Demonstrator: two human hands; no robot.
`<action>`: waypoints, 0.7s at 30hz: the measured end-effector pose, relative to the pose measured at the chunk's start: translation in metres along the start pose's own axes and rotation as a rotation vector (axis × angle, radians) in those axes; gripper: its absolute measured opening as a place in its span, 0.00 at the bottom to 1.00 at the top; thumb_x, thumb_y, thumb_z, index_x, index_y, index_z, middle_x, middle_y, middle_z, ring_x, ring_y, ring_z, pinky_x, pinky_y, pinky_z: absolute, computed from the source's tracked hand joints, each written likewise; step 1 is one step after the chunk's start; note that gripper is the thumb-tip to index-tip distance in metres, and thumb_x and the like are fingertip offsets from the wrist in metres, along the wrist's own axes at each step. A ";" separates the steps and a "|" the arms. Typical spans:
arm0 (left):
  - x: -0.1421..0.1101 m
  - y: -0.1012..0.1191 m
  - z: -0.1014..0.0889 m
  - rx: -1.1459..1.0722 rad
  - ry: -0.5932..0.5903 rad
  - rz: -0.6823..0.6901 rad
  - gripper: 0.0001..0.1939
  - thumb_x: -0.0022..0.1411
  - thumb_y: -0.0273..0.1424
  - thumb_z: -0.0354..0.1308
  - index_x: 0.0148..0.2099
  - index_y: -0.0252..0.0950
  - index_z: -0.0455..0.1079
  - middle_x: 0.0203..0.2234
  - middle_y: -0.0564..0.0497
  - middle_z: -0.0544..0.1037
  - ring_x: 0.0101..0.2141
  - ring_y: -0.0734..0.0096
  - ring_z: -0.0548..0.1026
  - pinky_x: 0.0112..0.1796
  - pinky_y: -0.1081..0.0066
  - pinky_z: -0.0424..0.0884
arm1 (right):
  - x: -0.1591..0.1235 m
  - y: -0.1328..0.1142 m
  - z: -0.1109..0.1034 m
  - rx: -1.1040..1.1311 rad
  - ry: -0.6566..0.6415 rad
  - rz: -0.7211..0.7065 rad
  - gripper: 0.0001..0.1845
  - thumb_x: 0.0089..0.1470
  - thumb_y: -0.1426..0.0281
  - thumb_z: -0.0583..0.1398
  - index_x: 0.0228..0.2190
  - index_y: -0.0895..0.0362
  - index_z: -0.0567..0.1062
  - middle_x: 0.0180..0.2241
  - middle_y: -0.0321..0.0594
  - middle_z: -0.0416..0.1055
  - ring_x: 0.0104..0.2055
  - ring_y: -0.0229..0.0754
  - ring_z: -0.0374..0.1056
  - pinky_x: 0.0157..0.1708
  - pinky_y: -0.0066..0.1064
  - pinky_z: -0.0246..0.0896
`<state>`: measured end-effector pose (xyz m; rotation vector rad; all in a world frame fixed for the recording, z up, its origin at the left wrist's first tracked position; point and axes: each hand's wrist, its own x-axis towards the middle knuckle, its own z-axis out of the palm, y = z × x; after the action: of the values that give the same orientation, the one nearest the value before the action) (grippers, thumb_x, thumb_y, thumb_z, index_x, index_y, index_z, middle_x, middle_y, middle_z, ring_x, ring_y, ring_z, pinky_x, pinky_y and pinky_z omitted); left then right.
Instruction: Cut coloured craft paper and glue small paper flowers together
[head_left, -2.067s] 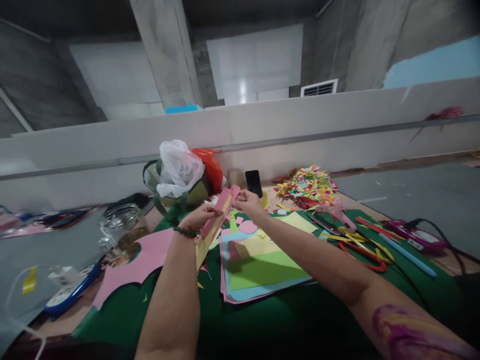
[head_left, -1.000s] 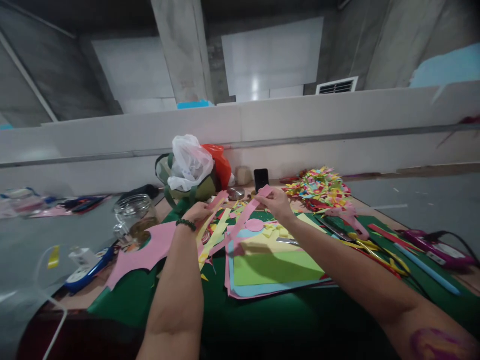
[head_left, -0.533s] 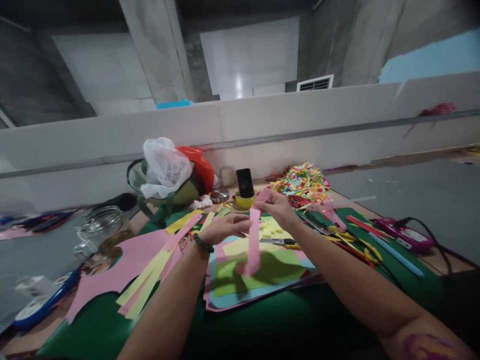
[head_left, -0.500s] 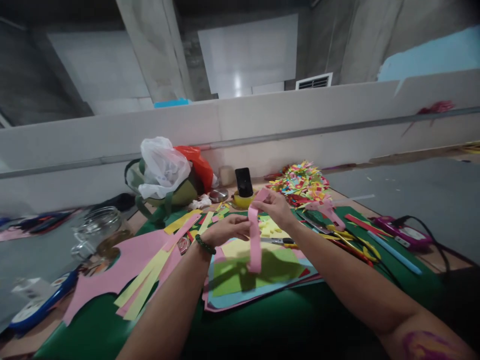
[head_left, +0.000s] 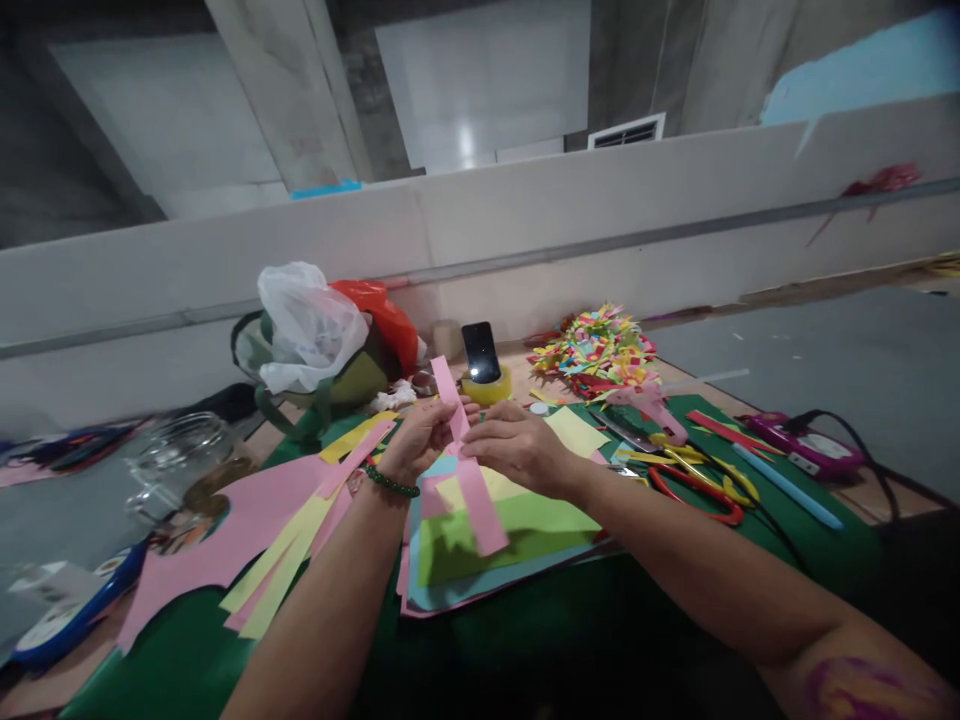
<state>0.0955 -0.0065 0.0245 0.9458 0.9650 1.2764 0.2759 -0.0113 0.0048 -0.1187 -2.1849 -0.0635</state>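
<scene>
A long pink paper strip (head_left: pixel 482 505) slants through both my hands, its upper end sticking up past the fingers and its lower end hanging over the paper stack. My left hand (head_left: pixel 424 435), with a green bead bracelet at the wrist, is closed on the strip's upper part. From the right, my right hand (head_left: pixel 521 448) pinches the strip near its middle; its fingertips are partly hidden. Below lies a stack of coloured paper with a green sheet (head_left: pixel 525 535) on top. More pink and yellow strips (head_left: pixel 289 560) lie left of my left forearm.
Red-handled scissors (head_left: pixel 697 500), a pink glue gun (head_left: pixel 649 405) and a blue stick (head_left: pixel 787 487) lie at right. A phone (head_left: pixel 481 352) leans on a yellow tape roll behind. A pile of paper flowers (head_left: pixel 600 345), a bag (head_left: pixel 315 340) and a glass jar (head_left: pixel 187 460) surround the mat.
The strip has gone from hanging in a bend to lying straight and slanted. My right hand has come down, and my left hand has turned and moved left and up.
</scene>
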 end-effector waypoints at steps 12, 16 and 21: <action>0.000 -0.016 0.016 -0.069 0.006 0.105 0.08 0.54 0.22 0.53 0.34 0.32 0.73 0.31 0.44 0.82 0.40 0.61 0.79 0.42 0.65 0.74 | -0.004 0.015 0.017 0.648 0.036 0.803 0.27 0.49 0.50 0.57 0.14 0.57 0.63 0.15 0.30 0.52 0.20 0.32 0.47 0.20 0.26 0.42; -0.006 -0.021 0.028 -0.082 -0.002 0.056 0.09 0.57 0.25 0.52 0.35 0.32 0.73 0.32 0.43 0.82 0.40 0.60 0.79 0.42 0.64 0.75 | -0.007 0.021 0.018 0.598 0.052 0.835 0.26 0.47 0.50 0.57 0.12 0.57 0.61 0.15 0.30 0.49 0.20 0.32 0.45 0.20 0.27 0.39; -0.006 -0.027 0.035 -0.053 -0.025 0.107 0.17 0.59 0.43 0.58 0.37 0.32 0.72 0.32 0.41 0.81 0.41 0.58 0.79 0.41 0.65 0.74 | -0.012 0.025 0.023 0.564 0.034 0.914 0.23 0.47 0.53 0.56 0.13 0.57 0.63 0.15 0.32 0.52 0.20 0.33 0.47 0.20 0.27 0.41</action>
<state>0.1366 -0.0157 0.0107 0.9807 0.8666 1.3705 0.2669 0.0147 -0.0177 -0.7577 -1.8457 1.0340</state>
